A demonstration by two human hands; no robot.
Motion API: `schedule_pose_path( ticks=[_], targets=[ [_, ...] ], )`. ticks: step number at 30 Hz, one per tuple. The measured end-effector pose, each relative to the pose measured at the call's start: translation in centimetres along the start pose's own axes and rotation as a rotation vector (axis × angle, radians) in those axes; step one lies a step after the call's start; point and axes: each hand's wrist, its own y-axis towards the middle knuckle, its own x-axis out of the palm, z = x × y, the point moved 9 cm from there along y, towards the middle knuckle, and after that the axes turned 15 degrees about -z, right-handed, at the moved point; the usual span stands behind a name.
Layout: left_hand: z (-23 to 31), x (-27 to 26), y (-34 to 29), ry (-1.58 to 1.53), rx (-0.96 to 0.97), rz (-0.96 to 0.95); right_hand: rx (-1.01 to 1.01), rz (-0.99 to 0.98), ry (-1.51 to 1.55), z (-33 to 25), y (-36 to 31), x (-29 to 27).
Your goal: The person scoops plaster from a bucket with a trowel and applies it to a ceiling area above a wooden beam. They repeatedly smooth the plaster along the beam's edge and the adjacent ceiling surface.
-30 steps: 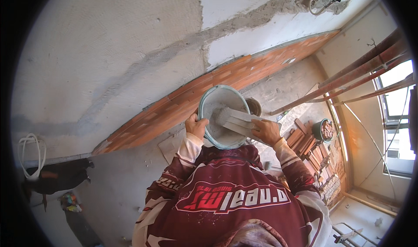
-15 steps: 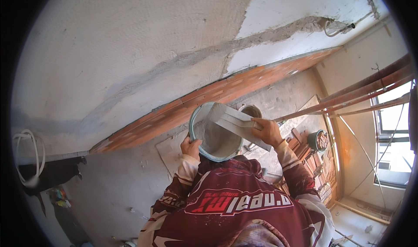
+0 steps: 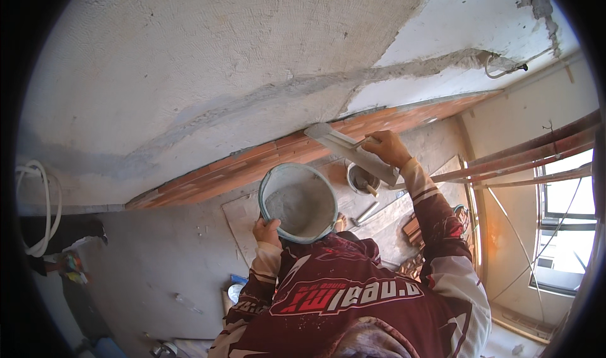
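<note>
My left hand (image 3: 267, 233) grips the near-left rim of a round bucket (image 3: 323, 192), which tilts so that its inside shows. Grey wet mortar (image 3: 291, 208) lies in it. Closed around the handle of a long flat plastering trowel (image 3: 341, 144) is my right hand (image 3: 390, 148). The trowel's far end is up in front of the wall, over the strip of bare brick (image 3: 281, 153), apart from the bucket. Whether its edge touches the wall I cannot tell. Above the brick, a rough grey filled groove (image 3: 252, 105) runs across the plastered wall (image 3: 221, 36).
On the floor beyond stands a smaller bucket (image 3: 353, 176) with a tool in it; a metal tube (image 3: 366, 213) lies nearby. Stacked red bricks (image 3: 413, 230) sit at the right. Red poles (image 3: 549, 140) slant in from the right. A white hose (image 3: 53, 213) hangs at the left.
The trowel has come out of the bucket's mouth and risen toward the wall in my right hand. My left hand has shifted the bucket slightly left and down.
</note>
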Motion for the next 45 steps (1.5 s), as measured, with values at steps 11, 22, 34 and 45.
schedule_pose_path(
  ticks=[11, 22, 34, 45],
  targets=[
    [-2.6, -3.2, 1.2, 0.045, -0.013, 0.031, -0.089, -0.121, 0.002, -0.6, 2.4, -2.1],
    [-1.2, -1.5, -0.9, -0.051, 0.091, 0.089, 0.164, -0.267, -0.123, 0.7, 3.8, -5.7],
    [-2.5, 0.6, -2.3, -0.113, 0.144, 0.115, 0.12, -0.454, -0.389, 0.3, 6.9, -8.7],
    [-4.8, 0.5, -3.4, -0.206, 0.164, 0.135, 0.012, -0.53, -0.623, -0.5, 7.2, -9.5]
  ],
)
